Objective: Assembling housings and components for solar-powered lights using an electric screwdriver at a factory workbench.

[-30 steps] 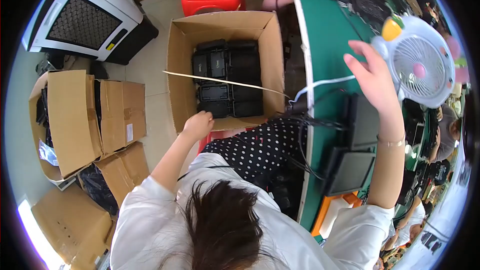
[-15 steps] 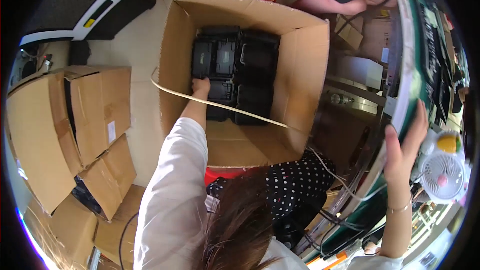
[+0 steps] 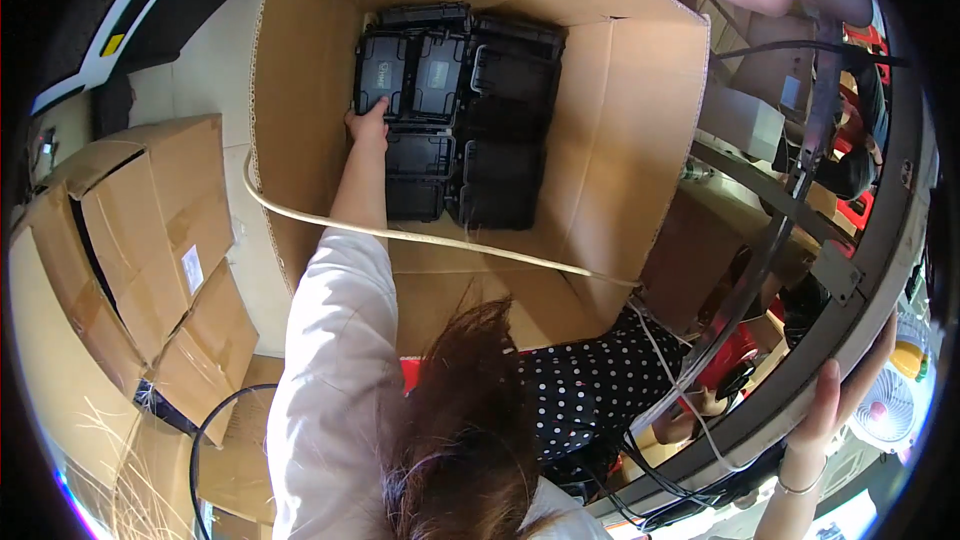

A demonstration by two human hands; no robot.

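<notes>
Left hand [image 3: 368,126] is reaching down into the big open cardboard box [image 3: 640,100] at upper centre of the frame, fingers curled onto the edge of one of the black plastic cases [image 3: 398,70] stacked inside, so it's grasping that. Right hand [image 3: 835,390] at lower right is spread flat on the worktop edge [image 3: 870,310], gripping nothing. I'd get the fingers properly under the case's rim and lift straight up so the neighbours don't shift
</notes>
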